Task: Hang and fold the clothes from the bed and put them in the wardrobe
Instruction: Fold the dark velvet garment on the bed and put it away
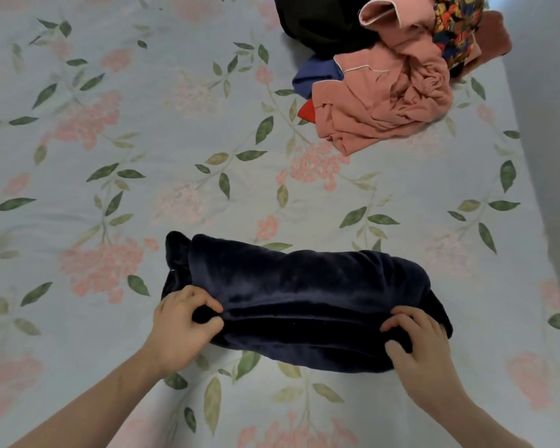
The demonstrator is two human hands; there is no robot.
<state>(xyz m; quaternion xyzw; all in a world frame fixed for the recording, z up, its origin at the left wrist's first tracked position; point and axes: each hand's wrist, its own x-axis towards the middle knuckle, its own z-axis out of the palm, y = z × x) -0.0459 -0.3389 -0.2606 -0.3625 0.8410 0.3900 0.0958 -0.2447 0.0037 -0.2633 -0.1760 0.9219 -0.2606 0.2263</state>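
A dark navy fleece garment [304, 295] lies folded into a thick bundle on the bed, near me. My left hand [185, 321] grips its left end, fingers and thumb curled round a fold of the cloth. At the bundle's right end my right hand [417, 347] holds the near edge, with the fingers curled over it. A heap of unfolded clothes [385, 92] sits at the far right of the bed: a pink piece on top, with black, blue, red, rust-brown and flower-print cloth around it.
The bed [143, 156] is covered by a pale blue sheet printed with pink flowers and green leaves. A plain grey surface [550, 140] runs along the bed's right edge.
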